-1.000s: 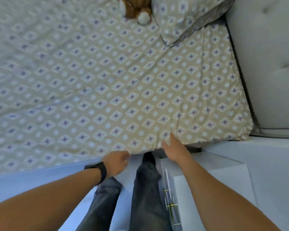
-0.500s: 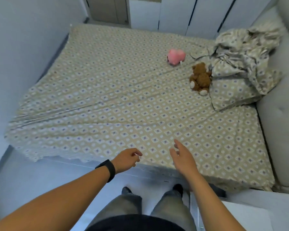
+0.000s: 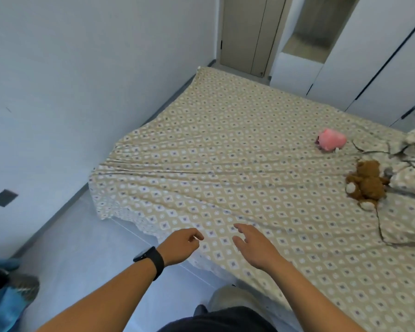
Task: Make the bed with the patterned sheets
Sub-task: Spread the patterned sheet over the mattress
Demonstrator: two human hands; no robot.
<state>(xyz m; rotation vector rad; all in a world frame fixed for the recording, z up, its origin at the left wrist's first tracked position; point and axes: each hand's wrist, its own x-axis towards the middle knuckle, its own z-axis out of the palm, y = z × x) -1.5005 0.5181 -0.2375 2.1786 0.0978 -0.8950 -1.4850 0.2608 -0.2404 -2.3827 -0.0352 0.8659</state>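
A second ago both hands gripped the hem of the patterned sheet [image 3: 225,168] at the bed's near edge; now they hover above it, holding nothing. The sheet covers the whole mattress, with creases fanning from its near left corner. The right hand [image 3: 255,248] has released, spread fingers; the left hand [image 3: 181,245] curls loosely. White walls [image 3: 82,80] flank the bed's left side.
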